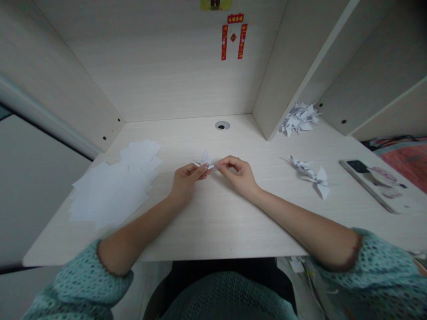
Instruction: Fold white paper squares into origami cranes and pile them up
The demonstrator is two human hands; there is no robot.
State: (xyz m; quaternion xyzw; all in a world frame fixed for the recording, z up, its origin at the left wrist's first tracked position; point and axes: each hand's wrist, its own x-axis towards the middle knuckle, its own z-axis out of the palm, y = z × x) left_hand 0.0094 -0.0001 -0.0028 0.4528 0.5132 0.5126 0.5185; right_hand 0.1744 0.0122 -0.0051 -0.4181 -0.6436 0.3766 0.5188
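Over the middle of the desk, my left hand (187,180) pinches a small white folded paper crane (205,158) between thumb and fingers. One pointed part of the crane stands up, and other points stick out to the sides. My right hand (238,175) is closed in a pinch at the crane's right-hand tip; its thumb and forefinger meet there and hide the very end. To the left lies a spread pile of white square paper sheets (115,189). Several finished-looking folded paper cranes (310,173) lie to the right of my right hand.
A heap of white folded paper pieces (300,119) sits behind the upright partition (283,80). A phone (376,184) lies at the right, near a reddish cloth (407,162). A round cable hole (222,126) is near the back panel, which bears red stickers (233,37).
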